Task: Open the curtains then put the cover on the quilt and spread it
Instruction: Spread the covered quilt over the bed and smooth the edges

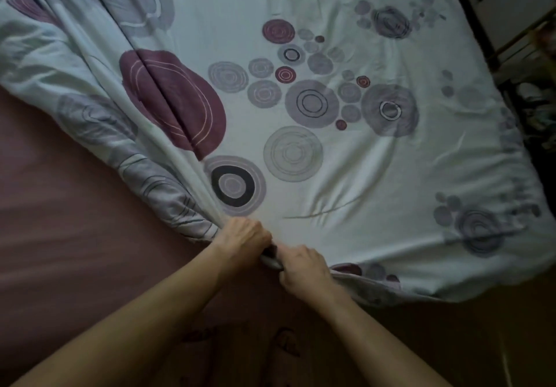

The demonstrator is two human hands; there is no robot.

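A pale blue quilt cover (346, 176) printed with purple and grey circles lies spread over the bed, filling most of the view. Its near corner is gathered into folds that run up to the left. My left hand (242, 234) is clenched on that bunched corner. My right hand (302, 265) grips the cover's near edge right beside it, the two hands almost touching. A small dark piece shows between the hands; what it is cannot be told. The quilt inside is hidden by the cover.
A mauve bed sheet (66, 221) lies bare at the left and front. A dark bed frame edge (472, 16) runs along the far right, with a wall and cluttered items (538, 98) beyond. The room is dim.
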